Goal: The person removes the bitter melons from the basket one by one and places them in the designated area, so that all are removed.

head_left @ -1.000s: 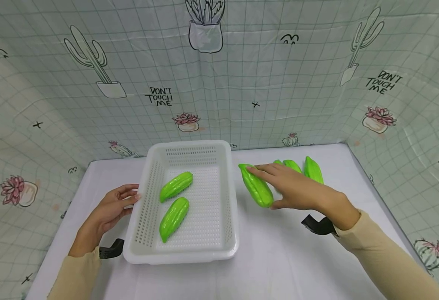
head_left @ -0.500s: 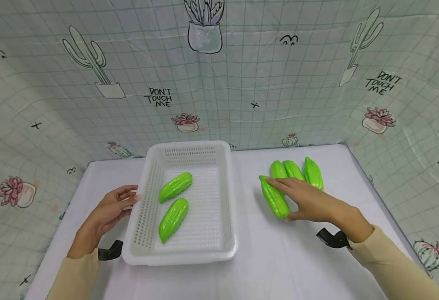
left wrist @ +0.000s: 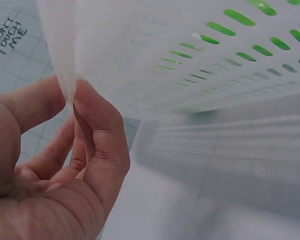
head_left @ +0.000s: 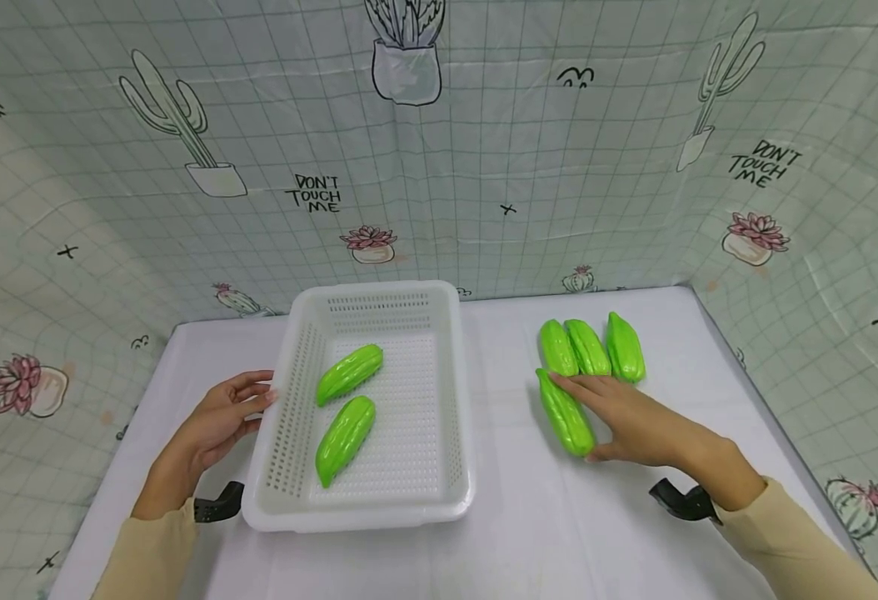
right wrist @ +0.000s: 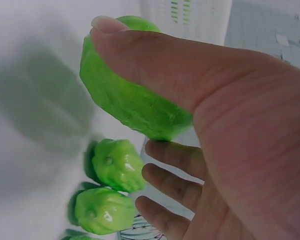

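My right hand (head_left: 645, 425) pinches a glossy, ridged green bitter gourd (head_left: 563, 414) between thumb and fingers, low over the table. In the right wrist view the thumb lies across this bitter gourd (right wrist: 140, 102), with a shadow falling on the cloth beside it. Three more bitter gourds (head_left: 590, 348) lie just beyond the hand. On the other side, my left hand (head_left: 217, 421) pinches the left rim of a white perforated plastic basket (head_left: 356, 518). The left wrist view shows thumb and forefinger on that rim. Two bitter gourds (head_left: 345, 440) lie inside the basket.
A white cloth covers the table (head_left: 514, 533). Behind and at both sides hangs a grid-patterned curtain (head_left: 469, 150) printed with cacti. The basket stands left of centre, and a strip of tabletop separates it from the gourds on the right.
My right hand has moved right and toward me with the bitter gourd, away from the basket, uncovering the gourds behind it. The left hand stays on the basket rim.
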The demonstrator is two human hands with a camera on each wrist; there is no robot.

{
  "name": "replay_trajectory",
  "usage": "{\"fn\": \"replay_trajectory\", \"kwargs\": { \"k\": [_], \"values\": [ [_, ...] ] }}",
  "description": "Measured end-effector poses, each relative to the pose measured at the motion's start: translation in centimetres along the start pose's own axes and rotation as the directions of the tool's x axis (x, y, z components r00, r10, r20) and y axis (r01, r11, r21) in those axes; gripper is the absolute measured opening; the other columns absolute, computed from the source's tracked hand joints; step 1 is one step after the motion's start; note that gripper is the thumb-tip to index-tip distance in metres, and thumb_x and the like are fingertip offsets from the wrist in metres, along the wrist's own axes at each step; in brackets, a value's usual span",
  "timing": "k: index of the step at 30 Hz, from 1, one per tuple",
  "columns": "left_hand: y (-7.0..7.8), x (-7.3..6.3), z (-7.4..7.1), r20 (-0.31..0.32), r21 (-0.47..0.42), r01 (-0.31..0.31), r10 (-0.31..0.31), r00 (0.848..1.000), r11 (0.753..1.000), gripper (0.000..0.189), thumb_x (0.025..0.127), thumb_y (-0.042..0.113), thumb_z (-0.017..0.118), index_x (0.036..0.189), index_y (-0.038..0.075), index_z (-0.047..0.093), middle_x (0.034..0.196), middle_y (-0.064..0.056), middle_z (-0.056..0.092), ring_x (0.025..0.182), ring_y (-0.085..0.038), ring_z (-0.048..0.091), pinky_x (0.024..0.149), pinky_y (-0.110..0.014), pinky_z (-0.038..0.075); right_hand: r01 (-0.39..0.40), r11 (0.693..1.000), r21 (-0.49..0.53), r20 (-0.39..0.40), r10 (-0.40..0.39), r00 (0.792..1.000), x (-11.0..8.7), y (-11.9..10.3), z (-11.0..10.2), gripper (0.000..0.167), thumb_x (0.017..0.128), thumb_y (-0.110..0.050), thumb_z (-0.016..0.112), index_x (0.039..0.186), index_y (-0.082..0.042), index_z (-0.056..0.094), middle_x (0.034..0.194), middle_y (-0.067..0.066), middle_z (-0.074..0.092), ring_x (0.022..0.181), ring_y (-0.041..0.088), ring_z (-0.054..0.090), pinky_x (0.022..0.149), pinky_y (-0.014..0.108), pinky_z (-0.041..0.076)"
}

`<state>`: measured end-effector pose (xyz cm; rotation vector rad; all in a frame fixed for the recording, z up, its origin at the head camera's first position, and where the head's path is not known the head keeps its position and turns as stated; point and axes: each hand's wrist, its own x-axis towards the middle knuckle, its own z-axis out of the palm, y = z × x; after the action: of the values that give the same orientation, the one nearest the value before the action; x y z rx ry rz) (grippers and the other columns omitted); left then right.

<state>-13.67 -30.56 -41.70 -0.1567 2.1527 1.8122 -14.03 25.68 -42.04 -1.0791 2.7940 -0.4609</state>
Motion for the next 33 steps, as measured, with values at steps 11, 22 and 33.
{"fn": "replay_trajectory", "kwargs": {
  "k": [11, 22, 33],
  "values": [
    [0.1, -0.1, 0.0, 0.0, 0.001, 0.005, -0.005, 1.0, 1.0, 0.063, 0.109, 0.01, 0.06, 0.159, -0.01, 0.027, 0.111, 0.011, 0.064, 0.097, -0.003, 0.069, 0.083, -0.025, 0.06, -0.018, 1.0, -0.021, -0.012, 0.018, 1.0, -1.3, 0.4, 0.8, 0.112, 0.07, -0.022, 0.101, 0.161, -0.004, 0.038, 0.149, 0.021, 0.056, 0.135, 0.046, 0.054, 0.107, 0.064, 0.047],
    [0.0, -0.1, 0.1, -0.005, 0.003, 0.014, -0.014, 1.0, 1.0, 0.064, 0.109, 0.01, 0.061, 0.159, -0.01, 0.026, 0.112, 0.01, 0.063, 0.097, -0.003, 0.069, 0.084, -0.025, 0.06, -0.057, 0.998, -0.034, 0.015, 0.058, 0.998, -1.8, 0.6, 1.6, 0.11, 0.074, -0.033, 0.098, 0.161, -0.003, 0.038, 0.147, 0.019, 0.058, 0.134, 0.044, 0.055, 0.106, 0.064, 0.048],
    [0.1, -0.1, 0.1, -0.004, 0.006, 0.008, -0.008, 1.0, 1.0, 0.064, 0.109, 0.011, 0.06, 0.159, -0.01, 0.026, 0.112, 0.01, 0.064, 0.097, -0.003, 0.069, 0.083, -0.025, 0.06, -0.069, 0.996, -0.049, 0.027, 0.071, 0.997, -1.6, 0.7, 1.8, 0.109, 0.076, -0.037, 0.097, 0.158, 0.003, 0.038, 0.146, 0.022, 0.056, 0.133, 0.045, 0.054, 0.105, 0.065, 0.048]
  ]
}}
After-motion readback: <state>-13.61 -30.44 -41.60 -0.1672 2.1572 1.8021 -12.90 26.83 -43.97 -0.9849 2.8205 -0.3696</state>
